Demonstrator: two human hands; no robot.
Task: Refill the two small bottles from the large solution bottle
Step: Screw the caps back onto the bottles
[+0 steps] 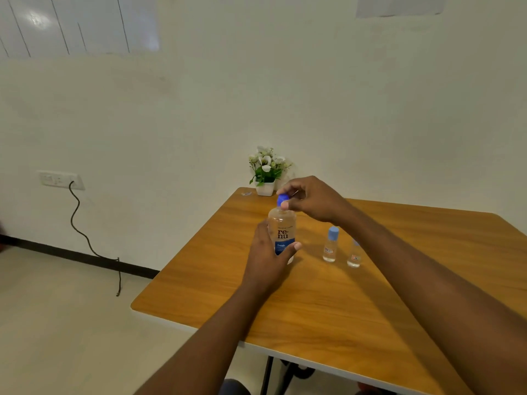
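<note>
The large clear solution bottle [283, 228] with a blue label stands upright on the wooden table [328, 303]. My left hand [269, 256] is wrapped around its lower body. My right hand [310, 199] pinches the bottle's blue cap [282, 199] from above with thumb and fingers. To the right stand two small clear bottles: one [330, 246] shows a light blue cap, the other [354, 256] has its top hidden behind my right forearm.
A small white pot of white flowers [266, 172] sits at the table's far corner against the wall. A wall socket [61, 179] with a dangling black cable [85, 238] is at the left. The table's left edge drops to the floor.
</note>
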